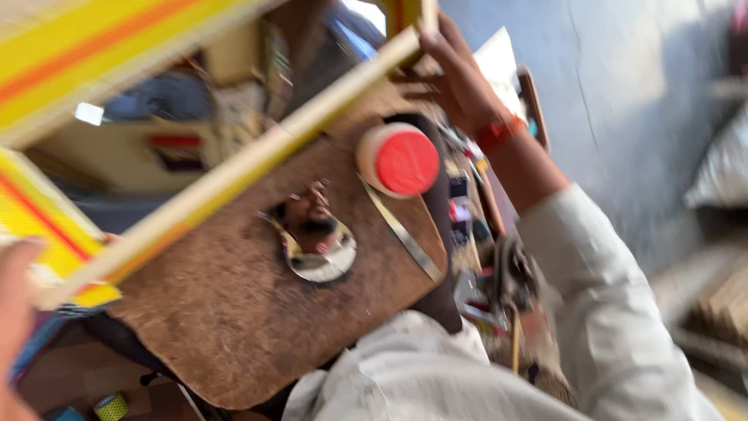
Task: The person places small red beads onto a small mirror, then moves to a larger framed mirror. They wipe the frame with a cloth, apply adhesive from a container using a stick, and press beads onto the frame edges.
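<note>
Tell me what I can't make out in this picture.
- Head view: left hand cut off by the left edge; its grip is unclear.
- Right hand: fingertips hidden behind the yellow frame.
- Clutter beside the brown board: motion blur.
- Mirror piece: its reflection is too blurred to read.

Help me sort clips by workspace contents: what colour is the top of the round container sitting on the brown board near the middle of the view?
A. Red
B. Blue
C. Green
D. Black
A. The round container on the brown board shows a flat red top with a pale rim, just below the yellow-striped frame that the right hand holds at its far end.
</note>
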`<state>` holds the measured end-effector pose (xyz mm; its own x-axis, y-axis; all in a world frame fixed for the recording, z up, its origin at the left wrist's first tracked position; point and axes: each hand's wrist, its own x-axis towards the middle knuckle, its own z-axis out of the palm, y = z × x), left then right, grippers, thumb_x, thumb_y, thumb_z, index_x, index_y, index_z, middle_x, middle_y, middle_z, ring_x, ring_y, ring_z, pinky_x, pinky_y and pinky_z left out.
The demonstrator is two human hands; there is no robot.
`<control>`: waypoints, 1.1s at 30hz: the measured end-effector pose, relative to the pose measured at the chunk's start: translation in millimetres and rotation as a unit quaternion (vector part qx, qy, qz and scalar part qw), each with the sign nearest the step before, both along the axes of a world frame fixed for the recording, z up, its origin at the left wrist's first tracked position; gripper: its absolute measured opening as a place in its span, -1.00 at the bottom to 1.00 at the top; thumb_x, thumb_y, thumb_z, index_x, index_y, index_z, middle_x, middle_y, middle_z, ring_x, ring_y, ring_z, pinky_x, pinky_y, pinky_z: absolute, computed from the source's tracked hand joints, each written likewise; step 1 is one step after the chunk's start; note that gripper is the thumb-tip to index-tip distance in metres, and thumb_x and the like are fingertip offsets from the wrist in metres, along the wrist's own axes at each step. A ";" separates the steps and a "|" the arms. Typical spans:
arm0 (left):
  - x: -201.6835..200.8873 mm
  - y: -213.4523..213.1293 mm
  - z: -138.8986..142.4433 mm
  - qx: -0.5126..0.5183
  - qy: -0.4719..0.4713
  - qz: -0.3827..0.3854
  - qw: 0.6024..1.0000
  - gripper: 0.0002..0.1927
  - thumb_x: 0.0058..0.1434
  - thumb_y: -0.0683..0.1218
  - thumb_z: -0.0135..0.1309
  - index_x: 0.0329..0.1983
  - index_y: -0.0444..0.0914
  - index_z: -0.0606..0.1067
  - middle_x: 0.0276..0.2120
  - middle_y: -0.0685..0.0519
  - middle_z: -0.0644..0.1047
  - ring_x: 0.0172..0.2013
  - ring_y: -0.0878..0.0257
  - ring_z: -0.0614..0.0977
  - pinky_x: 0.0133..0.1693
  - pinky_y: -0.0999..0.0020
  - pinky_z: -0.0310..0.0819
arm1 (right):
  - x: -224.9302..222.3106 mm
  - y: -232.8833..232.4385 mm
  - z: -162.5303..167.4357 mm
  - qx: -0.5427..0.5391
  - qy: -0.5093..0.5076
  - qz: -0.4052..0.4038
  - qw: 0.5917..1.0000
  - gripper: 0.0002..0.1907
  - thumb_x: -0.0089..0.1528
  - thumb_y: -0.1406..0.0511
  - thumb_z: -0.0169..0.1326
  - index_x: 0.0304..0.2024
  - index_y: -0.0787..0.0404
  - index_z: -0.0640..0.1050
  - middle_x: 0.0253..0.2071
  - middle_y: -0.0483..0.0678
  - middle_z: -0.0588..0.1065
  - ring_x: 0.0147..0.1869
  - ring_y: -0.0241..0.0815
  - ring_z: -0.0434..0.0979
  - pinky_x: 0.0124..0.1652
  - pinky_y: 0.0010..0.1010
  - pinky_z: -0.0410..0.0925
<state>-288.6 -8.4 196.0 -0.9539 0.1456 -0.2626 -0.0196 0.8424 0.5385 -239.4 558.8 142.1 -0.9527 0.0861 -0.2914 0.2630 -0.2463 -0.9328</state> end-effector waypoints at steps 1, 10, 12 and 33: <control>8.9 -3.8 25.3 -0.008 0.034 0.006 0.999 -0.54 0.29 -0.13 0.19 0.22 -0.38 0.43 0.03 -0.22 0.59 -0.01 -0.05 0.62 -0.01 0.05 0.46 | 0.0 -3.6 16.4 0.043 0.004 -0.007 0.999 -0.23 0.42 0.04 0.07 0.55 -0.05 0.03 0.25 0.09 0.42 0.10 -0.07 0.67 0.03 -0.25 0.54; 115.1 -17.5 63.0 0.082 0.072 0.174 0.979 -0.33 0.12 -0.05 0.25 0.30 -0.34 0.39 -0.02 -0.25 0.59 -0.04 -0.15 0.64 -0.03 0.01 0.48 | -25.1 -76.6 49.7 0.092 0.004 0.016 0.996 -0.21 0.38 0.12 0.07 0.58 0.05 0.07 0.09 0.03 0.51 -0.03 -0.22 0.65 -0.07 -0.42 0.48; 138.0 -23.8 64.3 0.055 0.071 0.207 0.974 -0.29 0.09 -0.03 0.27 0.31 -0.34 0.38 -0.03 -0.26 0.59 -0.04 -0.18 0.63 -0.04 -0.01 0.47 | -33.6 -97.2 48.2 0.095 0.011 0.033 0.995 -0.23 0.40 0.13 0.07 0.59 0.09 0.10 0.10 -0.02 0.49 -0.02 -0.26 0.61 -0.04 -0.40 0.47; 218.7 -15.9 -27.6 0.306 0.142 0.304 0.891 -0.14 0.46 -0.13 0.08 0.64 -0.32 -0.14 0.40 -0.24 0.23 0.17 0.10 0.51 0.07 0.34 0.56 | -70.4 -122.4 42.5 0.280 0.205 0.209 0.914 -0.48 0.52 0.06 0.11 0.31 0.32 0.42 0.20 0.03 0.47 0.21 -0.17 0.51 0.23 -0.31 0.43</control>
<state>-69.9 -24.3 168.4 -0.9207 -0.3873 -0.0472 -0.1624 0.2703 0.9490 -309.8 436.4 184.6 -0.9557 -0.2846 0.0753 -0.1748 0.3429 -0.9230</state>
